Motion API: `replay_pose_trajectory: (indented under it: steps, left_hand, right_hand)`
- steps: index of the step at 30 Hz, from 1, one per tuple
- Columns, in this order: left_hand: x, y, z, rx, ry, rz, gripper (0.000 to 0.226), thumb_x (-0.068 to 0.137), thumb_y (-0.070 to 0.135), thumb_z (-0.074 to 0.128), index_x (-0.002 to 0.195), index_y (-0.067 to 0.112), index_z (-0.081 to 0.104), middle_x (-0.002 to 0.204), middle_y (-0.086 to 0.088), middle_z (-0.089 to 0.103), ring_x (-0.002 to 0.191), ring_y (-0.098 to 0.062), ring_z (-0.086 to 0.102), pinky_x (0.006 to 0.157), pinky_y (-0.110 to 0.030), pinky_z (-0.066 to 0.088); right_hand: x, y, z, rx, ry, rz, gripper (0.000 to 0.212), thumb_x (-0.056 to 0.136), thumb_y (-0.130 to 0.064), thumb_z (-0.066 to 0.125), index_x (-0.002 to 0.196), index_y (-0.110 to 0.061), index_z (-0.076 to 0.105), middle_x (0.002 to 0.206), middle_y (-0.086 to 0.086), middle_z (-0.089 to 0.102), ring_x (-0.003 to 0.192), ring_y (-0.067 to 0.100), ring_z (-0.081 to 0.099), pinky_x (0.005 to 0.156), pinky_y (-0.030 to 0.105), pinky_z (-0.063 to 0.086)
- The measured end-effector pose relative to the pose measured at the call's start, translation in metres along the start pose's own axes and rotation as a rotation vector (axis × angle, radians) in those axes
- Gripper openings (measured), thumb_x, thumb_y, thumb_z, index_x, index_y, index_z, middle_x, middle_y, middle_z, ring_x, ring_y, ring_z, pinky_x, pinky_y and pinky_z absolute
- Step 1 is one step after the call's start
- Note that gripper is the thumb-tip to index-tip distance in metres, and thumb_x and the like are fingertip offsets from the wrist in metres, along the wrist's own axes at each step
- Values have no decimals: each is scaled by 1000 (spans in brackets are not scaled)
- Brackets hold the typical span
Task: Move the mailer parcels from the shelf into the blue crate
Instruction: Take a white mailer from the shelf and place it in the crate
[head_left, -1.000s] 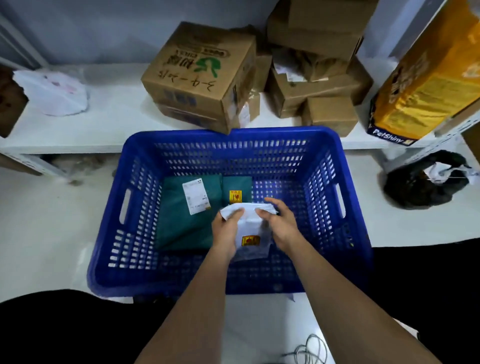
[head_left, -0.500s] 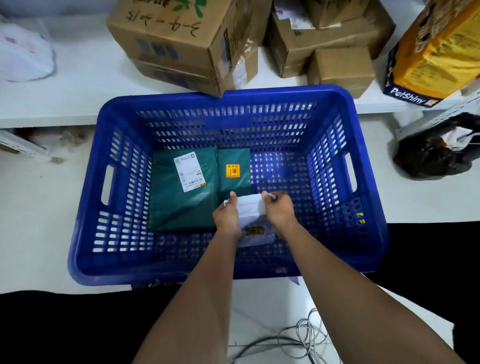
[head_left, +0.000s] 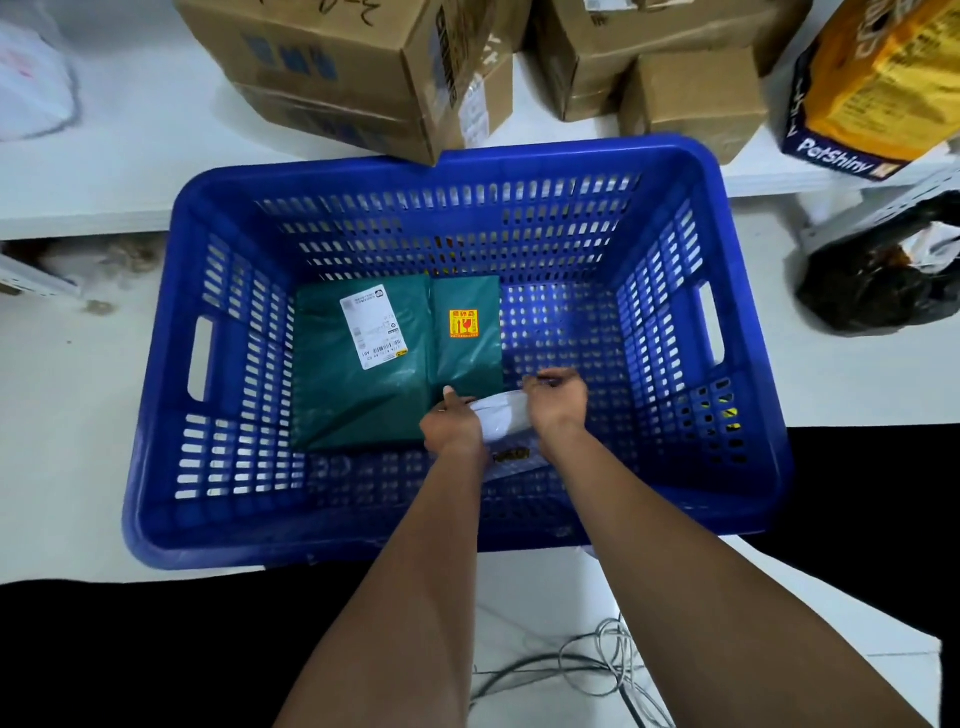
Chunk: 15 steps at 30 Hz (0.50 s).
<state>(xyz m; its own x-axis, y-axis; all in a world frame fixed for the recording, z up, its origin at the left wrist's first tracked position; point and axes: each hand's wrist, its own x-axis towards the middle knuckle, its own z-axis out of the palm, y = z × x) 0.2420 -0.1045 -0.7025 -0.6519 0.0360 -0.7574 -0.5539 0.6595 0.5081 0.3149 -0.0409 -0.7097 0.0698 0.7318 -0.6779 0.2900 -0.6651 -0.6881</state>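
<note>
White shelf (head_left: 130, 171) holds cardboard boxes (head_left: 363, 67); blue crate (head_left: 753, 467) sits on floor (head_left: 67, 467).

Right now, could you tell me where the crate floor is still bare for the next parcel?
The blue crate is bare on its right half, between the green parcel and the right wall, and along the back. Both hands hold the white parcel near the front middle.

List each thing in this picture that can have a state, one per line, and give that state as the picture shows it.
Blue crate: on the floor, open-topped, mostly unfilled.
Green mailer: lying flat on the crate floor, label up.
White mailer: inside the crate, gripped from both sides.
Left hand: closed on the white mailer.
Right hand: closed on the white mailer.
Cardboard boxes: stacked on the shelf, closed.
Black bag: slumped on the floor.
</note>
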Motion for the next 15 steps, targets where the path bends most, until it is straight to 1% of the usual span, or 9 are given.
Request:
replay_pose_trajectory:
  steps: [2,4,5,6,8,10,11,13,15]
  left_hand:
    - [-2,2,0,83,56,25,45,101,39,48,115,0,67,123,-21,64,117,-39,57,95,-38,45]
    - [-1,1,1,238,114,106,44,102,38,45,115,1,65,120,-23,63,115,-40,57,93,-41,46]
    - [0,-2,2,357,159,210,41,103,36,43,116,3,63,121,-23,61,114,-41,56,93,-42,44]
    - [2,-5,3,506,216,367,37,103,33,41,116,5,62,122,-21,59,113,-41,54,95,-44,42]
    - [-2,-4,6,766,309,825,29,101,26,44,111,8,65,117,-16,60,110,-37,55,102,-46,40]
    - [-8,0,15,918,247,1198,28,98,24,45,103,9,68,106,-13,66,106,-33,60,109,-46,37]
    - [-13,0,18,1008,124,1219,31,100,26,40,104,10,66,106,-12,67,108,-31,59,113,-45,32]
    - [-17,-9,20,1168,-53,1067,42,104,35,25,114,15,61,115,-11,65,116,-28,54,116,-44,21]
    - [-12,-18,16,1219,-61,910,50,104,42,16,121,18,58,122,-10,60,120,-28,48,111,-44,23]
  right_hand:
    - [-3,-3,1,-109,66,41,7,94,-5,54,98,-4,59,102,17,62,97,32,59,94,35,49]
    - [-9,-6,0,-239,93,95,26,98,-14,47,117,0,60,119,17,63,112,34,59,90,35,48]
    - [-11,-9,-1,-262,93,113,31,101,-15,43,122,1,58,125,17,62,118,33,58,92,35,48]
    - [-13,-12,-3,-301,74,135,33,102,-15,41,126,2,57,129,18,59,122,33,56,95,34,47]
    - [-11,-13,-6,-346,37,106,35,103,-14,38,130,-1,54,134,14,57,125,30,53,97,32,46]
    - [-10,-17,-10,-458,-8,71,33,103,-13,37,130,-7,55,134,8,57,125,25,54,92,27,48]
    - [-6,-12,-11,-485,-17,5,32,103,-14,38,129,-9,56,134,6,58,124,23,55,86,23,49]
    - [-10,-12,-10,-394,-82,83,35,103,-18,39,132,-6,55,135,9,58,124,23,56,66,10,44]
    - [-17,-11,-13,-366,-142,115,39,104,-20,35,137,-3,49,139,14,54,126,26,54,51,10,37]
